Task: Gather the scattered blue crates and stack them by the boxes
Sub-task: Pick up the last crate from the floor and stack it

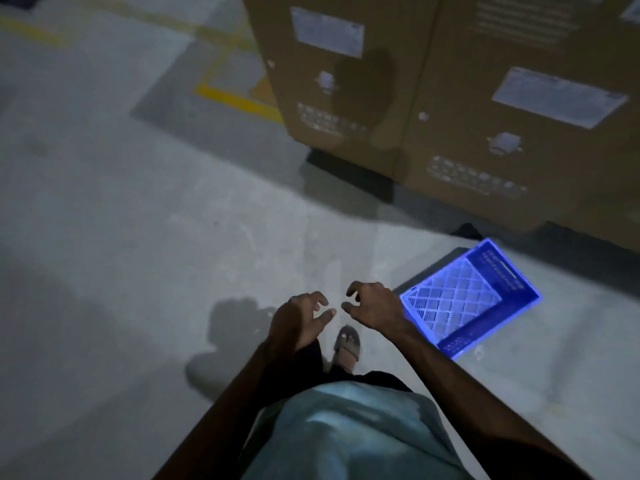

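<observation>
One blue lattice crate (467,299) stands open side up on the concrete floor at the lower right, just in front of the tall cardboard boxes (467,109). My left hand (299,322) and my right hand (374,308) hover side by side over the floor to the left of the crate. Both hold nothing, and their fingers hang loosely curled. My right wrist overlaps the crate's near left corner in the picture; whether they touch I cannot tell. The scene is dim and slightly blurred.
Two large cardboard boxes with white labels fill the upper right, resting on a dark pallet (349,174). Yellow floor markings (239,98) run at the upper left. My sandalled foot (347,344) is below my hands. Bare concrete floor (121,237) spreads to the left.
</observation>
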